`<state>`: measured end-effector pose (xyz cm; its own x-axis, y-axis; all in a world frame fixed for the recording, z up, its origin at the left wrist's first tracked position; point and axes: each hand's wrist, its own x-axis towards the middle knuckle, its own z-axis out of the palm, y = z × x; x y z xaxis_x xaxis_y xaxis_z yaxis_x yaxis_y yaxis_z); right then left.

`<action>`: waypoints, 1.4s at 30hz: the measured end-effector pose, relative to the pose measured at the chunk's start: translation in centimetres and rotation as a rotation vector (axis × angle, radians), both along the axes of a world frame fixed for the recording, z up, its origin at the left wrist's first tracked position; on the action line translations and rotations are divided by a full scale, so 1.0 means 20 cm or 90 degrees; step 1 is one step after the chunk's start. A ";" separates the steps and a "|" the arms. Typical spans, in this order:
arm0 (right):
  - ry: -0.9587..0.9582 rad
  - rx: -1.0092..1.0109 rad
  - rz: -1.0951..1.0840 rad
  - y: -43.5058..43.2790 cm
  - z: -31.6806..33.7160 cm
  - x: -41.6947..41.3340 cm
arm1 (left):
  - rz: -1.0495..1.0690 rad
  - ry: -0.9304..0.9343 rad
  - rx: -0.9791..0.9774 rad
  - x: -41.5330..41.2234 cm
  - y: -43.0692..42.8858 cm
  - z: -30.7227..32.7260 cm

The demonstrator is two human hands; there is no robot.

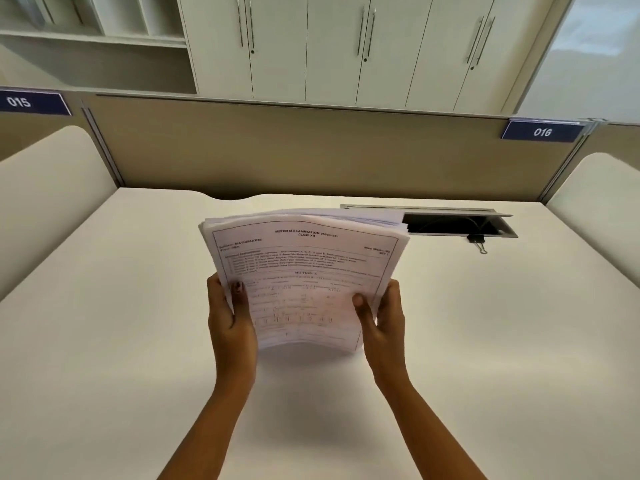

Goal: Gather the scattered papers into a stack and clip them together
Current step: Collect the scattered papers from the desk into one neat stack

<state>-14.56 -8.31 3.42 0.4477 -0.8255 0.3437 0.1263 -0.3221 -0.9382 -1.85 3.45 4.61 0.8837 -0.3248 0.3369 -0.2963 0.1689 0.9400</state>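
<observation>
Both forearms reach forward over the white desk (pixel 104 341). Left hand (pixel 230 317) and right hand (pixel 381 317) clamp the paper stack (pixel 304 271) by its lower side edges, thumbs on the printed front, fingers behind, sheets upright and bowed. Well apart, a black binder clip (pixel 477 241) lies beside the open cable hatch (pixel 457 225).

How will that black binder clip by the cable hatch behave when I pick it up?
The binder clip looks small and probably light, so one hand should lift it easily. It lies flat on the desk with its wire handle out, so it is unlikely to roll. Its smooth handle may slip; pinching the black body seems safer.
</observation>
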 end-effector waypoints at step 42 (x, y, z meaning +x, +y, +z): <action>0.175 0.104 0.009 -0.03 -0.35 -0.10 | -0.013 -0.084 0.278 0.07 0.06 -0.33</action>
<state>-16.62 -8.93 -3.50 0.5173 -0.8528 0.0719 -0.1350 -0.1643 -0.9771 -0.46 4.71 -2.04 0.8344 -0.4789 0.2728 -0.4184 -0.2284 0.8791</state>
